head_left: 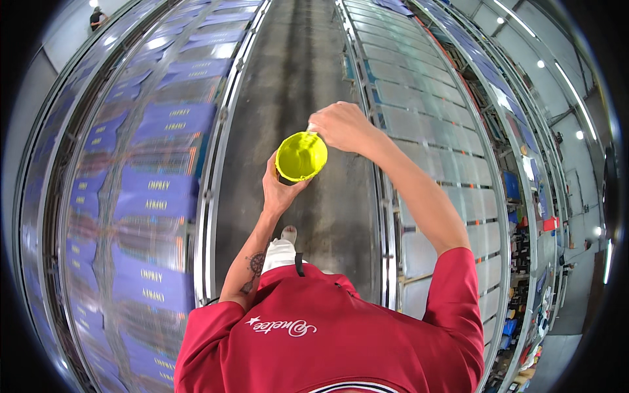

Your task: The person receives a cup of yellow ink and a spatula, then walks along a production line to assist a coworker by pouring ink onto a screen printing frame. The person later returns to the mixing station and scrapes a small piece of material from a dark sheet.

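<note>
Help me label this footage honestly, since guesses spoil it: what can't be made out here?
All in the head view:
Whitish tool: mostly covered by the right hand, so its kind is unclear.
Yellow cup: underside hidden by its own walls.
Left hand: some fingers hidden behind the cup.
Distant person: too small to tell what their hands do.
</note>
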Demonstrator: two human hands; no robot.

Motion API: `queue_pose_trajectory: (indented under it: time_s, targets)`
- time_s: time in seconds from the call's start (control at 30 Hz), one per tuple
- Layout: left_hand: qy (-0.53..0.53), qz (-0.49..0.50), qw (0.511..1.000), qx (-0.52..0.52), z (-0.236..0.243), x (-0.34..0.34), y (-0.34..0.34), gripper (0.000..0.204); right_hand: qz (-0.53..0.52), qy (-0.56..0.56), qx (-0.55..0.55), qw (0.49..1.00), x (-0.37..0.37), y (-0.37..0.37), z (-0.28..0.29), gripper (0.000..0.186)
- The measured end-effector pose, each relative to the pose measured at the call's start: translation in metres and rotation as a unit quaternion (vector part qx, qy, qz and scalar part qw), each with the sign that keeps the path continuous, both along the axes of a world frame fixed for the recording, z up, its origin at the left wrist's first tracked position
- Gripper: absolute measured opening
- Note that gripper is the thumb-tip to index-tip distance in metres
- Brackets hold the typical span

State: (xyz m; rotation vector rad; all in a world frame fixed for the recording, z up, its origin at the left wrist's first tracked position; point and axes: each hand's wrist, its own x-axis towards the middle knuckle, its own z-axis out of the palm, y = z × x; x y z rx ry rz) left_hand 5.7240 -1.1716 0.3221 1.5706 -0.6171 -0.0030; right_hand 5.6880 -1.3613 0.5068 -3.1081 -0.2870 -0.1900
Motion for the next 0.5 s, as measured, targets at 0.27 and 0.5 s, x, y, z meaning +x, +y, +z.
queue_pose_trajectory:
  time_s: [0.27,0.5]
  targets:
    - [-0.008,-0.023,1.0,0.017,0.008,0.24,-0.185,0.092,-0.02,0.026,0.031,0.999,0.231,-0.186,0.007,0.014]
    - [-0.034,0.002,0.999,0.039,0.0,0.455,-0.354,0.089,0.0,-0.008,0.035,0.999,0.449,-0.372,-0.016,0.017]
